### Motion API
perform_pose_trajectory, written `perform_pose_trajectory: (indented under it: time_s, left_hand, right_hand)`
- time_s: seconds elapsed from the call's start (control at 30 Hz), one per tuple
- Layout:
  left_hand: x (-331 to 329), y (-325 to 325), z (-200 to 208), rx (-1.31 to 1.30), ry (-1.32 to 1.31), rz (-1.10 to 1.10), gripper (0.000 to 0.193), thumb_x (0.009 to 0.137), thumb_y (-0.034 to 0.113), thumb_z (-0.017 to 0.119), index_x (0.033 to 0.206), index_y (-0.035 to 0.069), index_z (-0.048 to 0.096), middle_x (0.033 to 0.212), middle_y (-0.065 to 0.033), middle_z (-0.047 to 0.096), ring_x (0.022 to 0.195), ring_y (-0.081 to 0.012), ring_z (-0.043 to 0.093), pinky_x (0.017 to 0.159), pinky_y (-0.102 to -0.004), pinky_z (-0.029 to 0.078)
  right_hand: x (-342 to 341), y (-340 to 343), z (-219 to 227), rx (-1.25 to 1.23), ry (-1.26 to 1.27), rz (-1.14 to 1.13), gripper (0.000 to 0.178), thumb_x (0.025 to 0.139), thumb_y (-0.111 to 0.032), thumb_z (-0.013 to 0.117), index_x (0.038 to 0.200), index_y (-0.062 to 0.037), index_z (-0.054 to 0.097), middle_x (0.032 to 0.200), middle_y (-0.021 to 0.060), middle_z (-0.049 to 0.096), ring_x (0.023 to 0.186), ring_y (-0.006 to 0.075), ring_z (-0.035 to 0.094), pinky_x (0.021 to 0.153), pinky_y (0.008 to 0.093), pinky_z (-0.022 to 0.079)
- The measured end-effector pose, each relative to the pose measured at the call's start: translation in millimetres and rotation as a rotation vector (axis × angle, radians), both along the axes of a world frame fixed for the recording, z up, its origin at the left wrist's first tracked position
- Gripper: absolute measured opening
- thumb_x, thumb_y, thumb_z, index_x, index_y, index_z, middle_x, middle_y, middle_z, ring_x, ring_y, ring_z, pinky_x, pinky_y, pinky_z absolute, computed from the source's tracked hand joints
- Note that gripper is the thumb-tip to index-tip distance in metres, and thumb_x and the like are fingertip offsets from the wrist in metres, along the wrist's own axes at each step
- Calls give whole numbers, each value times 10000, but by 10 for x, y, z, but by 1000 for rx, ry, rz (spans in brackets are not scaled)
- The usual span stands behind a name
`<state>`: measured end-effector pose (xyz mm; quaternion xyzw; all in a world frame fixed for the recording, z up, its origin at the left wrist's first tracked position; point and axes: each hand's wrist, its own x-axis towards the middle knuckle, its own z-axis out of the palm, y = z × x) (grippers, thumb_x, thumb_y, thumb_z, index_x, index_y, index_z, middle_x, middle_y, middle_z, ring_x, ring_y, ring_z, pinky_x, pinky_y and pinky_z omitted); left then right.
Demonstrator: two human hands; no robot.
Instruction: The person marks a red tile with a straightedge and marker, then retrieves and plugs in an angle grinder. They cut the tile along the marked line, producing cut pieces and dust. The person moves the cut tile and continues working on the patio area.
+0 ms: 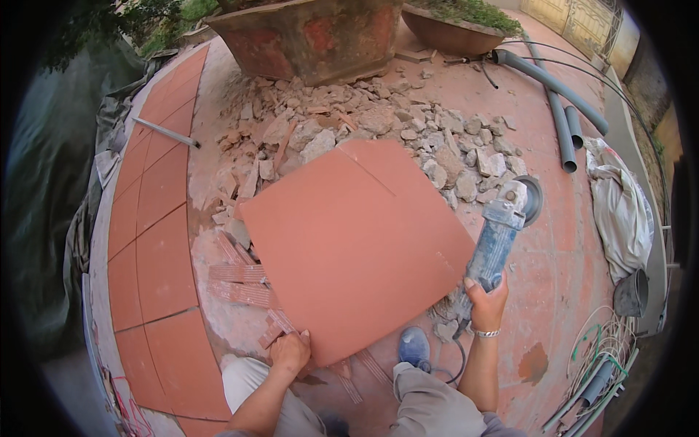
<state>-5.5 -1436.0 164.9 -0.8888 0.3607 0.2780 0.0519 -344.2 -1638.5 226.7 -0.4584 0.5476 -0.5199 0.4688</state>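
Here's my left hand (291,352) clamped on a square terracotta-red tile (357,251), near left edge, my right hand (488,304) wrapped round a dusty blue cylindrical grinder (492,246), jagged grey rubble (450,162) far side

The red tile (357,247) partly hides the rubble (378,120).

From head height, the one view looks steeply down and slightly forward past the person's trousers (429,404), the red tile (357,247) fairly near, mid-frame. Its fisheye bends the left and right edges of the paved floor (557,291) and reaches a large planter (313,44) toward the far edge.
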Motion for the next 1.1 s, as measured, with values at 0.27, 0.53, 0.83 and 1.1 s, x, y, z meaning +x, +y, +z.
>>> perform_pose_trajectory:
  time_s: [0.27,0.53,0.83,1.1]
  left_hand:
    - [-451,-163,11,115,268,-128,600,988,529,502,1083,-12,743,1060,-282,720,1032,-457,687,953,-524,515]
    - [648,-1140,274,-179,-28,-305,519,880,476,734,1154,36,693,992,-223,726,999,-408,693,866,-505,545]
    - [2036,-2224,234,-203,-57,-264,1113,740,683,761,1474,-87,432,1428,-300,548,1348,-406,529,1134,-448,423]
    - [1612,-1616,357,-103,-209,-130,1126,769,804,642,1405,-114,497,1393,-296,578,1322,-407,555,1100,-463,453]
  right_hand:
    - [44,-1,59,-109,55,31,486,811,-63,712,1250,43,533,1056,111,698,914,189,690,848,336,543]
    - [30,73,140,14,71,69,593,762,-110,781,1275,66,542,1110,116,686,983,192,650,889,351,524]
    - [-223,218,65,47,82,62,622,745,-125,774,1292,56,542,1126,114,688,996,195,654,900,344,517]
    - [-196,261,257,42,73,107,593,742,-135,765,1265,52,556,1111,107,682,980,187,644,882,344,518]
